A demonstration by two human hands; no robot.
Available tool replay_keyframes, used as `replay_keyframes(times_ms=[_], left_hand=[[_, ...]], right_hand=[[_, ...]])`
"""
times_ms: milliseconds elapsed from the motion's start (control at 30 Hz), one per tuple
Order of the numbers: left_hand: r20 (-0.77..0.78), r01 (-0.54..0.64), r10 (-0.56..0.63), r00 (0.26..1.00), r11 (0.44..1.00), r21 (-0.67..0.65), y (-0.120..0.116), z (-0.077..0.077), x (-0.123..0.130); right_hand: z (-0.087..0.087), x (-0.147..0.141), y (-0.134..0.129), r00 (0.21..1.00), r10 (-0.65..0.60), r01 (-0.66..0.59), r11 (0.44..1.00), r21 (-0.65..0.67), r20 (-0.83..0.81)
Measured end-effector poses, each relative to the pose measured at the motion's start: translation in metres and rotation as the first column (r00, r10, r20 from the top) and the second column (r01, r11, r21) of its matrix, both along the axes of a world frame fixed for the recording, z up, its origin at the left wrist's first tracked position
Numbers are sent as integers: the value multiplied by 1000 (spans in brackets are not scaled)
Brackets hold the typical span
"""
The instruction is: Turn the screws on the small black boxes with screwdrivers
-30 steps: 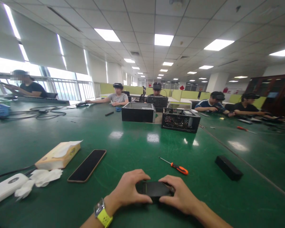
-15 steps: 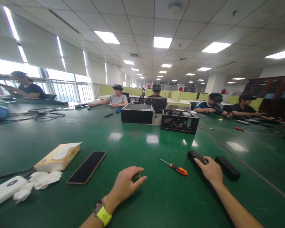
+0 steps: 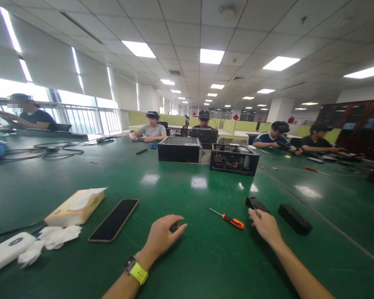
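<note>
My left hand, with a yellow-strapped watch at the wrist, hovers low over or rests on the green table, holding nothing; its fingers are loosely curved, thumb apart. At the right, my right hand pinches a thin dark stick-like tool, mostly hidden by the fingers. Beneath and beyond that hand lies a long black case, partly covered by it. A second black box lies just to its right. Between my hands is a screwdriver with an orange and black handle.
A phone, a tissue pack, crumpled tissues and a white device lie at left. Two metal computer cases stand ahead. Cables sprawl at far left. Several people sit around the table.
My right hand has shifted left and slightly down, turning the thin tool with it. My left hand has moved slightly left. A person across the table has drawn an arm in.
</note>
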State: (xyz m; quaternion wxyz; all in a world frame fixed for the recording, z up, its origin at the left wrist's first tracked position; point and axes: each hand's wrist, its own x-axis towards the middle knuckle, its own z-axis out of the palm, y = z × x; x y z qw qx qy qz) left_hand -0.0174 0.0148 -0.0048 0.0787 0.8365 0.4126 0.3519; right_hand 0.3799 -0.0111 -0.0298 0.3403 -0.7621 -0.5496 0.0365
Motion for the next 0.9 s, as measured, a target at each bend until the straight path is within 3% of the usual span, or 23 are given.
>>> replay_keyframes(times_ms=[200,433,567,700,800,900], left_hand=[[2,-7,7,1000,1000,19,3,0,0],[11,13,-14,1000,999,29,7,2,1],[14,21,-22,1000,999,30,7,0,2],[9,32,-32,999,999,34,7,-3,4],[6,33,-33,999,999,40,8,-2,3],[10,16,-16,1000,999,49,11,0,-1]], right_hand=[[-13,-3,16,1000,-1,1,1000,-19,-14],[-5,19,28,991,-131,131,991,13,16],[19,45,8,958,-283,284,959,-9,44],[39,81,-23,867,-494,496,868,-14,65],[39,104,-39,823,-566,569,819,-75,54],[30,118,-43,817,-575,575,809,-123,35]])
